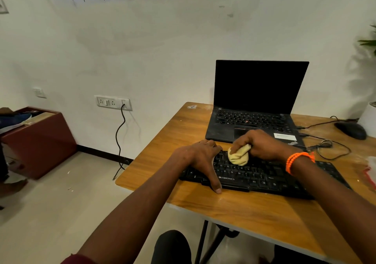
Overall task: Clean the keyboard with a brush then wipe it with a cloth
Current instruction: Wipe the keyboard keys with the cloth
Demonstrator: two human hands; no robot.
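Clearly the fingers of the right hand (258,144) are curled tight round a bunched yellow cloth (239,155), pressing the wad down onto the upper rows of the black keyboard (264,177), a little left of its middle. The left hand (200,158) lies flat on the keyboard's left end, fingers straight over the far edge and thumb stretched along the near edge, which looks like a hold to keep it from sliding.

The cloth is soft and light and takes whatever shape it is squeezed into, so a balled grip like this 1 suits it. The keyboard is stiff, fairly light plastic with springy keys, likely to skid on the smooth wooden table (244,213) unless it is pinned at an end or edge. No brush is in view. Beyond the keyboard sits an open laptop (258,93) with a dark screen, and a mouse (351,130) lies far right.
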